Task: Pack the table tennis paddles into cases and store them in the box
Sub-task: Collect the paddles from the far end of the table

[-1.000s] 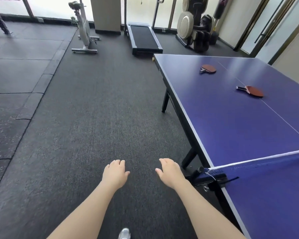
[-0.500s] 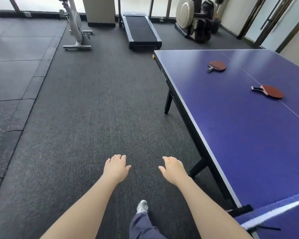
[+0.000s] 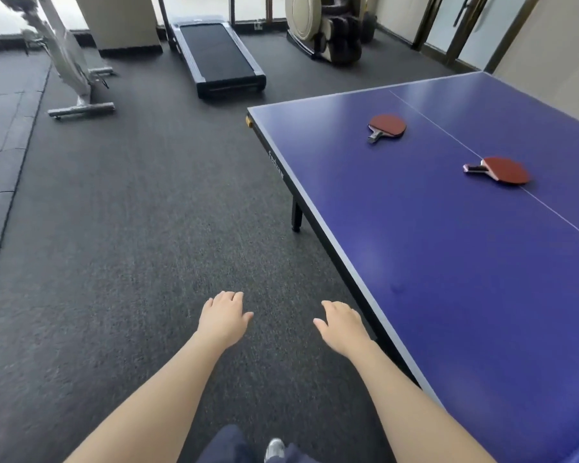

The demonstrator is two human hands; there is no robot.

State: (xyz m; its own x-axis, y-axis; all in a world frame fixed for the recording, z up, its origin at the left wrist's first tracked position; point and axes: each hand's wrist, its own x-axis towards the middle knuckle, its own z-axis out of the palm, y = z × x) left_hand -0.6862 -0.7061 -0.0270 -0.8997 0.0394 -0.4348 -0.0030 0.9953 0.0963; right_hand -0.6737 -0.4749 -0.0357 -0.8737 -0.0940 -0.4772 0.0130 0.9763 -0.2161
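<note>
Two red table tennis paddles lie flat on the blue table [image 3: 432, 262]. The far paddle [image 3: 387, 126] rests near the table's end, its handle pointing toward me. The near paddle [image 3: 505, 170] lies on the white centre line, handle to the left. My left hand [image 3: 223, 317] and my right hand [image 3: 343, 324] hover over the dark floor, palms down, fingers loosely apart, holding nothing. My right hand is just left of the table's long edge, well short of both paddles. No cases or box are in view.
A treadmill [image 3: 216, 53] lies flat on the floor ahead. An exercise bike [image 3: 69, 71] stands at the far left, a massage chair [image 3: 325, 28] at the back. A table leg [image 3: 296, 217] drops below the table's edge. My shoe [image 3: 274, 449] shows at the bottom.
I have walked forward along the table's side; the net has left the view and the paddles appear closer. Both hands stay empty and held out in front.
</note>
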